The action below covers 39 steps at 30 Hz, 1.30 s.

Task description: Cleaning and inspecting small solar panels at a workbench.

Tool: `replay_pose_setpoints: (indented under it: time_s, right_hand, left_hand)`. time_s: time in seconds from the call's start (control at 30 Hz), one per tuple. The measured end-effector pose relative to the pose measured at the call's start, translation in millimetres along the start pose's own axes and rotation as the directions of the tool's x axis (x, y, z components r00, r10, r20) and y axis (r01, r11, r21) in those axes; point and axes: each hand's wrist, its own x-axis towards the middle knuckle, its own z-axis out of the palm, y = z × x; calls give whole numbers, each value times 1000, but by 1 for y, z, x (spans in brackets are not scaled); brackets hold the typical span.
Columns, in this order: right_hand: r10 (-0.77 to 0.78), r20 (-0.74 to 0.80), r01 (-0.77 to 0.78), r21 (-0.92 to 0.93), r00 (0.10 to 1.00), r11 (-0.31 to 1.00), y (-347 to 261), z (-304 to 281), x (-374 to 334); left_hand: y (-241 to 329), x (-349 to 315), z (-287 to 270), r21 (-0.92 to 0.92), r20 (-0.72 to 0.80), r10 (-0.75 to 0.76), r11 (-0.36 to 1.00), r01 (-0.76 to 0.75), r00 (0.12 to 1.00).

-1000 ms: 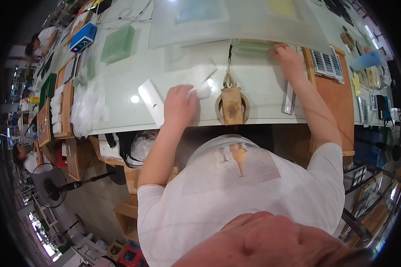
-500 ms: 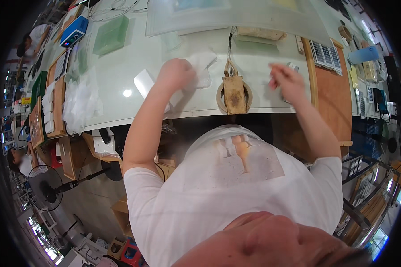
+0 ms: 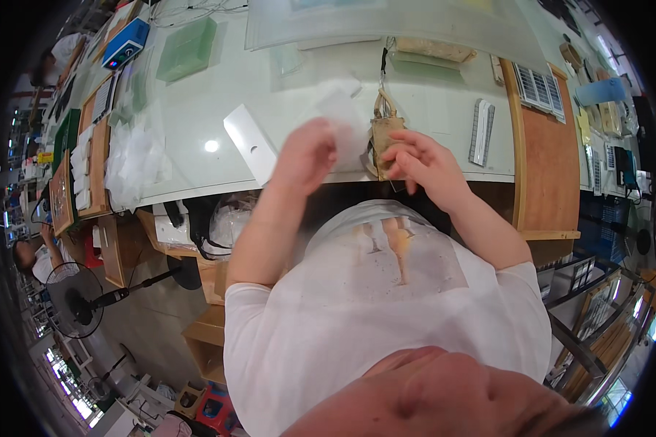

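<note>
My left hand (image 3: 307, 156), blurred by motion, is closed on a translucent plastic sheet (image 3: 353, 138) that spreads out over the table toward the right. Whether the sheet is a bag is too smeared to tell. My right hand (image 3: 428, 166) reaches in from the right with its fingers loosely apart. Its fingertips lie in front of a worn tan block (image 3: 380, 131) with a looped cord at its top, and partly hide it. Left of my left hand a white narrow box (image 3: 249, 144) with a small round hole lies slanted. A grey-white marked strip (image 3: 481, 132) lies at the right.
Overhead, a translucent shelf (image 3: 393, 33) spans the far side. A green block (image 3: 186, 51) and a blue powered box (image 3: 126, 45) stand at far left. White plastic pieces (image 3: 135, 160) pile at the left edge. A brown wooden board (image 3: 543, 153) borders the right.
My right hand has moved left to the tan block, uncovering the grey-white strip. My left hand has shifted right and nearer with the plastic sheet, leaving the white box in fuller view.
</note>
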Motion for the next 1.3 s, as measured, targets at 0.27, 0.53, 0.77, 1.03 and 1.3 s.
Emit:
replay_pose_setpoints:
  time_s: [0.27, 0.53, 0.77, 1.03, 1.3]
  right_hand:
    - [-191, -58, 185, -95, 980, 978, 22, 3, 10]
    - [-459, -89, 400, -362, 884, 842, 28, -1, 6]
    - [-282, -179, 269, -91, 943, 959, 25, -1, 0]
    - [-206, -186, 199, -56, 961, 978, 27, -3, -5]
    - [-274, -201, 252, -129, 941, 959, 30, -4, -12]
  left_hand:
    - [-37, -14, 32, 217, -126, 26, 976, 2, 992]
    - [-33, -25, 46, 431, -110, 81, 902, -26, 991]
    - [-36, -29, 52, 476, -102, 42, 879, 12, 994]
    - [-35, -30, 61, 386, -115, -34, 919, 77, 993]
    - [-37, -29, 55, 254, -49, -140, 956, 148, 989]
